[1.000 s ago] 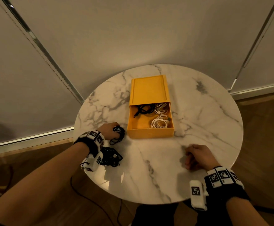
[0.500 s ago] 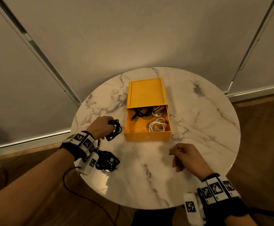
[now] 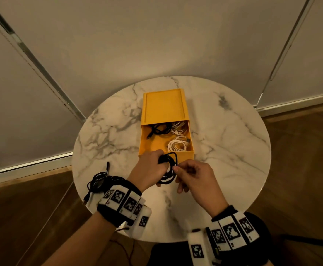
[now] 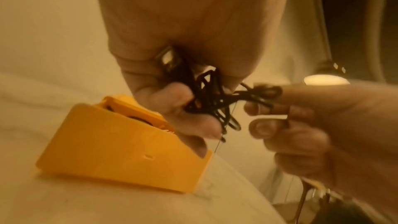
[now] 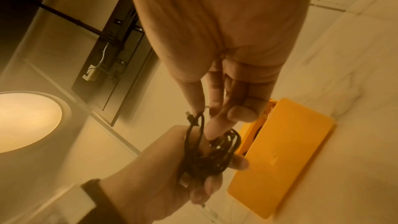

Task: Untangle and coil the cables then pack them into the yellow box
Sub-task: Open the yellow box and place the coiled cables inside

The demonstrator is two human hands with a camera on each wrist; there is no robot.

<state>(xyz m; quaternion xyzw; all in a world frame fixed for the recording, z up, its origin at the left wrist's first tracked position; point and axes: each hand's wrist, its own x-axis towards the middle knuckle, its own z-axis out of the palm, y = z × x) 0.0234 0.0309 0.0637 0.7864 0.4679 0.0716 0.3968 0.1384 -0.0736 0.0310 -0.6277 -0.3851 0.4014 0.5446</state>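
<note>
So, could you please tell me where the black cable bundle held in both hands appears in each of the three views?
Head: black cable bundle at centre, between left hand and right hand, in front of the yellow box.
Left wrist: centre, right of the box.
Right wrist: lower centre, left of the box.
Shared landmark: the yellow box.

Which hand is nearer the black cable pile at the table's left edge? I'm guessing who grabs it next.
Left. The left hand is just right of the pile; the right hand is farther right. Both hold another black cable.
</note>
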